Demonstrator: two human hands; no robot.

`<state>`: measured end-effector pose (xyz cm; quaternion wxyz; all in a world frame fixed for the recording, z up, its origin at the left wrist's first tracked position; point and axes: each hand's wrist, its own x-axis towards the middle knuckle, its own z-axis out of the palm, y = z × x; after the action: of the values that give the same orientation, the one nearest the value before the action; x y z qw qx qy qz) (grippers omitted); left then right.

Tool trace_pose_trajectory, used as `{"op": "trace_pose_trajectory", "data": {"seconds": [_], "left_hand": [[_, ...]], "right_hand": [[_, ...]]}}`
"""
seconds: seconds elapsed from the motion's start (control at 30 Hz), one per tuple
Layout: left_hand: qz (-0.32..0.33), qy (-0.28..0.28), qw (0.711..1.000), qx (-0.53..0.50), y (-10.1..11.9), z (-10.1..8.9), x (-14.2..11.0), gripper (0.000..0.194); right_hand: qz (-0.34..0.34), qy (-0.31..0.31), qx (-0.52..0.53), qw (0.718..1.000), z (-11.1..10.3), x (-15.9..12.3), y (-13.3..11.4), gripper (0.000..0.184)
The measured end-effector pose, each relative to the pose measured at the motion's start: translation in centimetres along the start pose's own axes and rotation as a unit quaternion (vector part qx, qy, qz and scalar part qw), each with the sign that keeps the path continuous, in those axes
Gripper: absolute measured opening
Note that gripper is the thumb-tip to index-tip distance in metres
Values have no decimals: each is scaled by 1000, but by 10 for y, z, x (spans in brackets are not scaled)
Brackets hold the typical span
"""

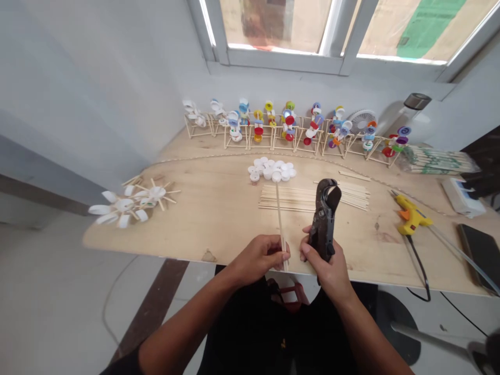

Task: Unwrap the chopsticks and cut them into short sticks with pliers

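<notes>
Right hand [326,271] hides grip of cutter [323,219]; corner object [490,351] blurred, cut off.

The left hand [258,258] pinches a thin wooden stick [279,219] upright, its top end reaching a heap of white bottle caps [272,170]. Just beside it, the right hand [324,265] grips a black pipe cutter [324,219]. Loose sticks [297,199] lie on the plywood table [219,229], with a yellow glue gun [412,214] further right.
</notes>
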<state>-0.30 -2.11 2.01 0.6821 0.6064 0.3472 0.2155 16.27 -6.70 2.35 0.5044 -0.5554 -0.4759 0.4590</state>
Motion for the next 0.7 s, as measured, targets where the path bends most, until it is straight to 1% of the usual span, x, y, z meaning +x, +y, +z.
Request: {"op": "trace_pose_trajectory", "data": {"seconds": [0.1,0.2,0.43,0.57,0.63,0.7], "left_hand": [[-26,-84,993,-79,4,6,-1,22],[-46,-126,986,-94,4,10,0,25],[-58,-174,980,-75,3,14,8,27],[-53,-177,981,-55,2,16,10,26],[-51,-176,982,-53,3,13,11,26],[-52,-178,981,-50,6,6,13,26]], "right_hand": [[-3,4,4,1000,1,2,-1,26],[3,5,2,1000,1,1,1,27],[-6,36,-39,999,-4,-1,3,25],[-12,47,-40,998,-4,-1,3,25],[-12,45,-26,999,-6,-1,2,25],[-7,37,-14,999,-11,-2,1,25]]}}
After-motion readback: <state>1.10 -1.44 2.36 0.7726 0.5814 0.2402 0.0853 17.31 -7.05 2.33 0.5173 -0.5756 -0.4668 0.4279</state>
